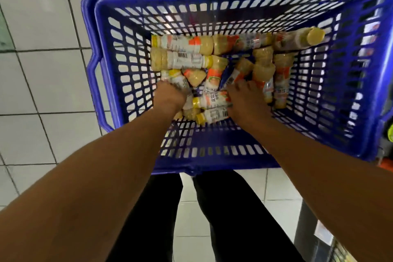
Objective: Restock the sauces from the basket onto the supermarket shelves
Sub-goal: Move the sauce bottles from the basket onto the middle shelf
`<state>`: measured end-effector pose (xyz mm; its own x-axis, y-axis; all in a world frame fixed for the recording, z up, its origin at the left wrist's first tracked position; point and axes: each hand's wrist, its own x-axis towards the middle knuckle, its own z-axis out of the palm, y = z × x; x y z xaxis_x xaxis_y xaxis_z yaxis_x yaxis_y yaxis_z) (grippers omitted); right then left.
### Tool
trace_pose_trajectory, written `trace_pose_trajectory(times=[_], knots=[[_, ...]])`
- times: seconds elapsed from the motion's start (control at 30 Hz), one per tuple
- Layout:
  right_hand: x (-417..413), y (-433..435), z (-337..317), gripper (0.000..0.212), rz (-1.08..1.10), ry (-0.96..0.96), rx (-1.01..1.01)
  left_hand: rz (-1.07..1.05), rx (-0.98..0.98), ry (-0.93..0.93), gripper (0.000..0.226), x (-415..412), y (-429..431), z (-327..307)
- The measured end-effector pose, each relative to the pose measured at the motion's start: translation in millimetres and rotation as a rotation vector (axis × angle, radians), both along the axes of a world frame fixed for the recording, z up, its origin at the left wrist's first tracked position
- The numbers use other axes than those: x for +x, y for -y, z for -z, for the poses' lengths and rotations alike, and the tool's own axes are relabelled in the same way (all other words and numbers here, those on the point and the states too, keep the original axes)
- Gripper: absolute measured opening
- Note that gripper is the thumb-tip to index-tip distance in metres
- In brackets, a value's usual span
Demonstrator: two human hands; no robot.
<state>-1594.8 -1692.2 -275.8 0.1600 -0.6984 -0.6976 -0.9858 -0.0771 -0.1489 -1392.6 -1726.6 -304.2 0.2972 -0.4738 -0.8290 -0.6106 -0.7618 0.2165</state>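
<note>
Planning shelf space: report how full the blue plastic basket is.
Partly full: yellow-capped sauce bottles lie jumbled, covering only the floor of the blue plastic basket.

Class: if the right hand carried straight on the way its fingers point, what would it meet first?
The right hand would probably meet the tilted sauce bottle first; depth is unclear.

The basket (212,164) is blue plastic, smooth and a bit shiny, with walls full of little slots. The bottles (180,43) in it are clear plastic (you can see the pale yellow sauce through them). Their caps (316,35) are yellow plastic, smooth and dull. Their labels (187,58) look like thin shiny wrap with print on it. The floor tiles (42,17) are white, hard and glossy. The trousers (234,219) are black cloth, soft and matt
</note>
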Motion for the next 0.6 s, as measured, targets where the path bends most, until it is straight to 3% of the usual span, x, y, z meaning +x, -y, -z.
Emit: trace_pose_trajectory(times=[0.23, 0.47, 0.6], knots=[[-3.5, 3.1, 25.5, 0.053, -0.137, -0.042, -0.009, -0.176, -0.013, 0.053, 0.087, -21.4, 10.5, 22.3], [-3.6, 4.5, 21.7, 0.052, -0.103, -0.022, 0.037, -0.204, -0.147, 0.011, 0.06, -14.2, -1.5, 18.0], [-11.1, -10.4, 11.1, 0.053, -0.054, 0.016, 0.034, -0.276, -0.273, -0.169, 0.047, -14.3, -21.2, 8.2]])
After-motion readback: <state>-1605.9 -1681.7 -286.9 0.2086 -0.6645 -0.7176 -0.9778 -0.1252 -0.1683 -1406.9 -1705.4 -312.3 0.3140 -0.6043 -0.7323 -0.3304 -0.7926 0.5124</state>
